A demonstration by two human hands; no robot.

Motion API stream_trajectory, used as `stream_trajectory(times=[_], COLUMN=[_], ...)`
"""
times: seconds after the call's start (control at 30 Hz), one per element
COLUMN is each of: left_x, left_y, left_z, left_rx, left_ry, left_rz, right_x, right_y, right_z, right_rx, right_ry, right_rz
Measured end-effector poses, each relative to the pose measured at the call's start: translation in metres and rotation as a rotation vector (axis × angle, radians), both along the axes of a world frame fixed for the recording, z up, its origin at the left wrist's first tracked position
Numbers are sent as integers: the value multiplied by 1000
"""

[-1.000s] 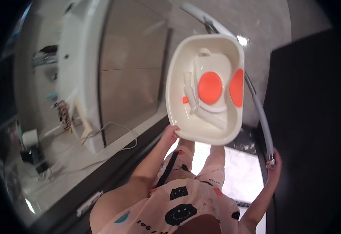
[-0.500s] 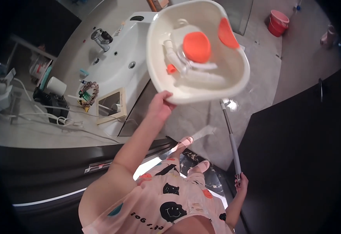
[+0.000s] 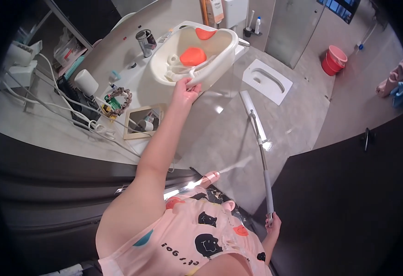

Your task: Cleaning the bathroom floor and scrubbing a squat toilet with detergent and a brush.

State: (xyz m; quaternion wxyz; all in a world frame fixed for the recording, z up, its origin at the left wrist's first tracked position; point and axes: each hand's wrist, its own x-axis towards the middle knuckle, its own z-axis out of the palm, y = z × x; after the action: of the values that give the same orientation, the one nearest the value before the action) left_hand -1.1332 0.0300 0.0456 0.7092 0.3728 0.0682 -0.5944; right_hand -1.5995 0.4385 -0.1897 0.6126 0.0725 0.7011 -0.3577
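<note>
Our left hand (image 3: 186, 92) grips the near rim of the cream basin (image 3: 197, 53), fingers curled over it, holding it level above the sink surface (image 3: 132, 92) — orange pieces inside stay put. Our right hand (image 3: 272, 226) is closed around the mop handle (image 3: 262, 158), propping it upright.

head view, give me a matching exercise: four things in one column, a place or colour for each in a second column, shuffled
Things:
1. white basin
2. long-handled mop
3. bucket
4. framed mirror

Places or colours:
A. red, on the floor at the far right
B. lying flat on the counter
C. held at its rim by the left hand, over the sink
D. handle end in the right hand, head on the floor

Pairs: 1-C, 2-D, 3-A, 4-B
</note>
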Motion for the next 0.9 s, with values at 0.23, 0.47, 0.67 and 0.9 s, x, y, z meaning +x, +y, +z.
stream_trajectory(times=[0.23,0.47,0.67,0.9], left_x=[-4,-15,-34,-102], left_y=[3,-18,-8,34], left_z=[-2,9,-9,-90], left_rx=[-218,37,42,-38], left_ry=[-381,-5,-116,-622], left_rz=[-137,-52,-172,-436], right_x=[13,37,73,110], right_y=[-15,-42,-59,-66], right_z=[25,62,89,88], right_rx=[-8,-10,23,-24], right_ry=[58,177,258,386], right_rz=[52,149,362,573])
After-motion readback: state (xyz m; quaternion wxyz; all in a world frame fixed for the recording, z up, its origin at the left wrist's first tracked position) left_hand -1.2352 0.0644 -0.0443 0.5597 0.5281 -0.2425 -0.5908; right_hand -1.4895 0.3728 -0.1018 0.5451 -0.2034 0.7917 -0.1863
